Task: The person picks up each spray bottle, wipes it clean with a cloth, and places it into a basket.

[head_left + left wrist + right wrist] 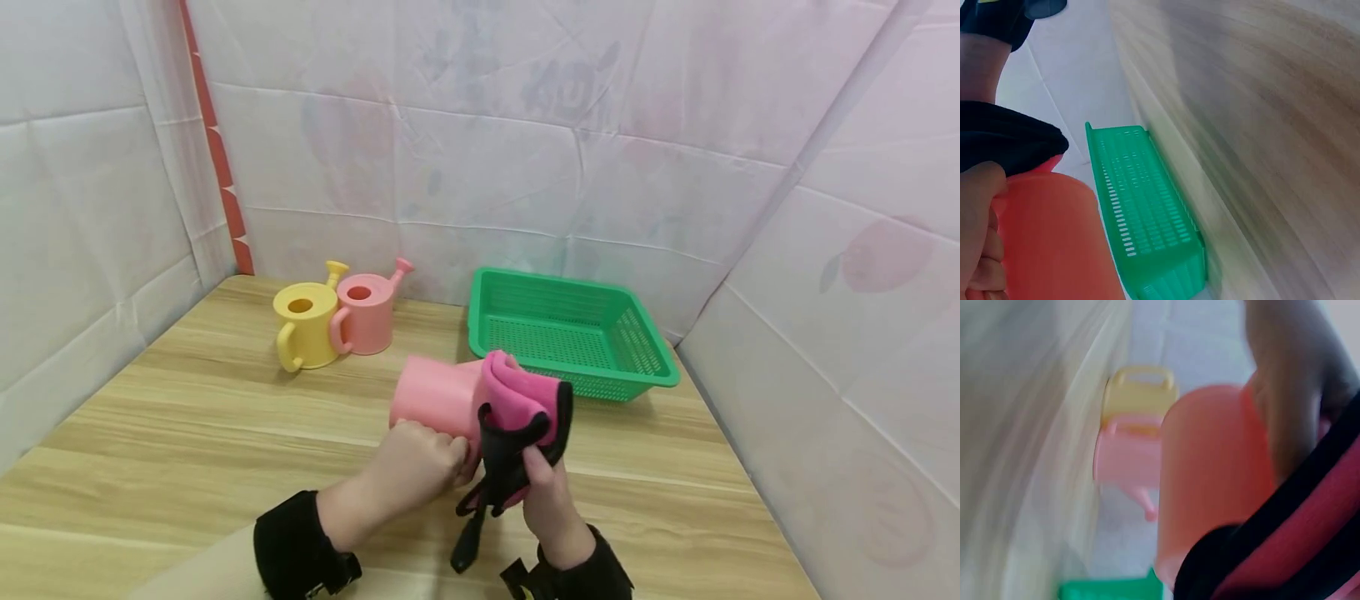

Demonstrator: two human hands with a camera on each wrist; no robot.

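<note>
My left hand (pixel 423 467) grips a pink watering can (pixel 438 396) by its handle, and the can lies tipped on its side above the table. In the left wrist view its smooth pink body (pixel 1060 244) shows beside my curled fingers. My right hand (pixel 551 500) holds a folded pink cloth item with black trim (pixel 525 417), thumb over its near side. A black end hangs down from it. The cloth covers the can's top end, so the opening and spout are hidden. In the right wrist view the cloth (pixel 1291 544) lies against the can (pixel 1216 469).
A yellow watering can (pixel 311 333) and another pink watering can (pixel 369 321) stand upright side by side at the back left. A green plastic basket (pixel 645 379) sits at the back right of the wooden table (pixel 187 467). Cloth-covered walls (pixel 487 150) enclose the back and sides.
</note>
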